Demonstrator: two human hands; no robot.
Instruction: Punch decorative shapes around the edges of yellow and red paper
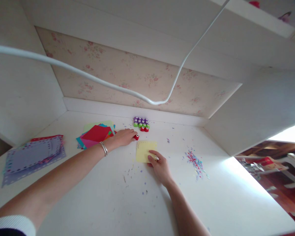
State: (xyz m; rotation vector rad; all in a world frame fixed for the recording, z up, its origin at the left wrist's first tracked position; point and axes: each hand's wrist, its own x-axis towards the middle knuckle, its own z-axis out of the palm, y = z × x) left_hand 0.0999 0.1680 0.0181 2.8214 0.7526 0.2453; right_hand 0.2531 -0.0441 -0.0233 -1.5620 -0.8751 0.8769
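My left hand (125, 137) has its fingertips closed on a small red craft punch (136, 137), just off the upper left corner of a yellow sheet of paper (143, 149). Small holes run along the sheet's top left edge. My right hand (161, 166) pinches the sheet's lower right side between thumb and fingers. A small white bit shows by its fingers, too small to name. Behind the sheet stand several more punches in rows: purple punches (141, 120), green punches (140, 125) and two red punches (145, 129).
Coloured paper sheets (97, 133) lie in a pile by my left forearm. Punched lilac sheets (35, 154) are stacked farther left. Confetti (196, 163) is heaped on the right of the white table (108, 203). A white cable (98, 80) hangs across the view.
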